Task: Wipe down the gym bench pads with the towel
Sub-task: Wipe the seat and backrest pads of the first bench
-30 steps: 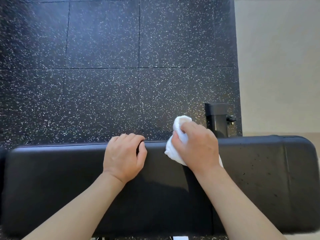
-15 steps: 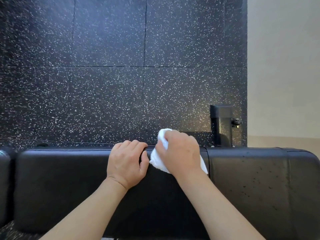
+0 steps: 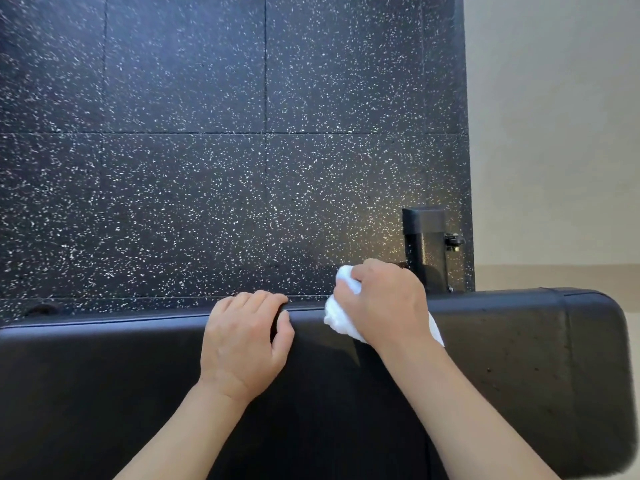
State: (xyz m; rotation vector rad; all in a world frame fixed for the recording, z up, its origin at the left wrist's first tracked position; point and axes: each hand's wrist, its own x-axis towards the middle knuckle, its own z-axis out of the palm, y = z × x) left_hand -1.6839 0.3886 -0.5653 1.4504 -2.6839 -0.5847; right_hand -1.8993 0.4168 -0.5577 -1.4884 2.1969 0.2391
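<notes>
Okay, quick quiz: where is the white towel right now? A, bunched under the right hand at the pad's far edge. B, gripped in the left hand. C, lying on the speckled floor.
A: the right hand grips the bunched white towel against the bench pad edge.

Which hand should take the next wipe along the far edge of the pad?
Right. The right hand already grips the white towel on the bench pad; the left hand only grips the pad's edge.
</notes>
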